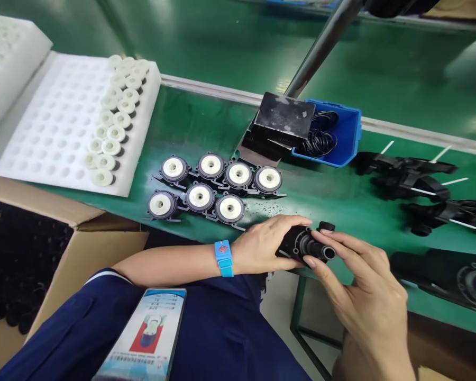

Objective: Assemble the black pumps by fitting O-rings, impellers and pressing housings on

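Observation:
A black plastic pump housing (295,244) with a round spout and a threaded side port is held over the table's front edge. Wrapped around its body from the left is my left hand (259,246), with a blue wrist strap (223,258) on that arm. My right hand (365,280) pinches the spout end between thumb and fingers. Whether a separate piece sits under those fingertips I cannot make out. To the left of my hands stand several black housings with white round rotors (230,208) set in their tops, in two rows.
A white foam tray (39,137) with several white rotors (111,146) lies at left, beside an open cardboard box (91,259). Behind, a blue bin (347,137) of black rings adjoins a dark metal block (284,115). More black parts (410,180) lie at right on the green table (190,116).

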A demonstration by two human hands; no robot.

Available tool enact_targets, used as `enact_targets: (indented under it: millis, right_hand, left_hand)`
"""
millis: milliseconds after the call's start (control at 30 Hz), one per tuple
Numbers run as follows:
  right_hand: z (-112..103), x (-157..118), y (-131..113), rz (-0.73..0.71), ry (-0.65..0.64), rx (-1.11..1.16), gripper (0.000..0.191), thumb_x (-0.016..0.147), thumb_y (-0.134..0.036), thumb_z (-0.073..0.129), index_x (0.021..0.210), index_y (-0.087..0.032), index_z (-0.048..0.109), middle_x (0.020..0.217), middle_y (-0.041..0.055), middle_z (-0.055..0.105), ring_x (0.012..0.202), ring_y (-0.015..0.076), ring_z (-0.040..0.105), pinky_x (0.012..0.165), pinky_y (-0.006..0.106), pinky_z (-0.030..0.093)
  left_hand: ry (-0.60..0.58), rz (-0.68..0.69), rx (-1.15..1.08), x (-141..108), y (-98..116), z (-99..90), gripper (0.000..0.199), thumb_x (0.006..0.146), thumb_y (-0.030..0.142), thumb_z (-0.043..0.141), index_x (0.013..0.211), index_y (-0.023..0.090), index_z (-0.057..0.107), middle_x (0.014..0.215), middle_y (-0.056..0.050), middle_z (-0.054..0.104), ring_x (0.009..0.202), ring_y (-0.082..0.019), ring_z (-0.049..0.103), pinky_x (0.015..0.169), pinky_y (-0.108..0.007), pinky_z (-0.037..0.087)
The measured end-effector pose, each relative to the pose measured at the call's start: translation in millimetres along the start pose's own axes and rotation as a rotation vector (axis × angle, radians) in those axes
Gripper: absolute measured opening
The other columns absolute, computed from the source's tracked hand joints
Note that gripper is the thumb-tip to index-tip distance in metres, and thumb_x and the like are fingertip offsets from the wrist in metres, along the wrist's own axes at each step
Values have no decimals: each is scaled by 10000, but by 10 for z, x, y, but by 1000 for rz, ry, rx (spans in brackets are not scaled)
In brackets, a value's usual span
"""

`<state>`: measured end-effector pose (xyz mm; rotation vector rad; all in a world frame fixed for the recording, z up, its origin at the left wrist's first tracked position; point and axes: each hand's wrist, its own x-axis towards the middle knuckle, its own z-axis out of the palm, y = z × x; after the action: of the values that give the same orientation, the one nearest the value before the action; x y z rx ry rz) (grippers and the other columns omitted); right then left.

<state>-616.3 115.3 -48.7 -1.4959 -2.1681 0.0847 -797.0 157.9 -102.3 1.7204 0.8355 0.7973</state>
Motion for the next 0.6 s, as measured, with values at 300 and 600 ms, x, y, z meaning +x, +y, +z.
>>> enact_targets:
  millis: [300,600]
  right_hand:
    - [-3,-37,-51,64,-13,-28,428,920,-299,656,1342,-297,589,1202,50,641,1087,204,624,989,361,513]
    - [-2,-25,-26,43,-12,-15,397,925,-297,649,1319,-285,603,1199,44,645,1099,195,624,1003,347,517]
  left_hand:
    - [-18,-31,-11,23,9,-23,619,764,285,763,1325,225,509,1348,-87,611,1280,-289,573,1119,-442,457]
    - [-90,-42,-47,152,8,-117,578,686,298,820,1198,204,570,1218,-82,672,1126,-271,649,995,-397,509]
